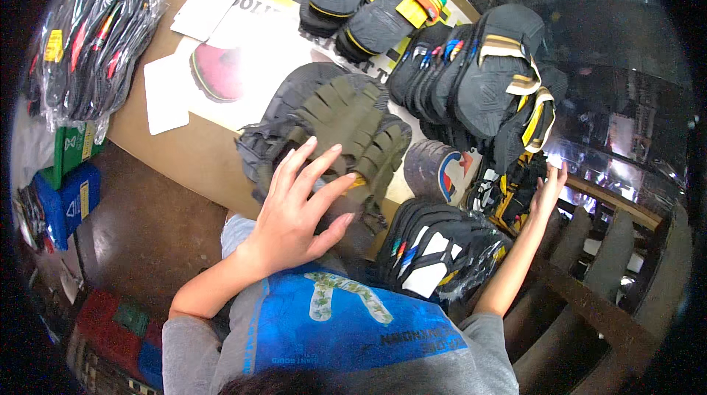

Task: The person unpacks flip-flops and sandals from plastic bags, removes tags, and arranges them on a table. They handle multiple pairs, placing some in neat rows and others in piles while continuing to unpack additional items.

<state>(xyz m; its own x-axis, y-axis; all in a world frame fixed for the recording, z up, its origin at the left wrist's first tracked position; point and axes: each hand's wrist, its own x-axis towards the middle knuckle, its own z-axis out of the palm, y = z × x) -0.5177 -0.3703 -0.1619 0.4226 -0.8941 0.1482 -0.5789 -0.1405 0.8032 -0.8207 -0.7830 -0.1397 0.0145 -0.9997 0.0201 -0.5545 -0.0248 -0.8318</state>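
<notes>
My left hand [298, 207] is spread, palm down, over a stack of dark sandals with olive green straps [335, 119]. Its fingertips lie over the near side of that stack; whether they press on it I cannot tell. Out to the right, my right hand [547, 187] has its visible fingertips apart and pointing away from me. It is beside a bundle of black and yellow straps [512, 185], and no thing shows in its grasp. Between the two hands lies a grey sole-shaped piece with a blue and red mark [431, 168].
Black slippers with striped straps [482, 78] stand packed at the right, and more slippers [375, 23] lie at the back. Bagged slippers [99, 41] are at the far left. White cards [166, 96] lie on the brown table [199, 166]. White-strapped slippers [434, 255] sit near my body.
</notes>
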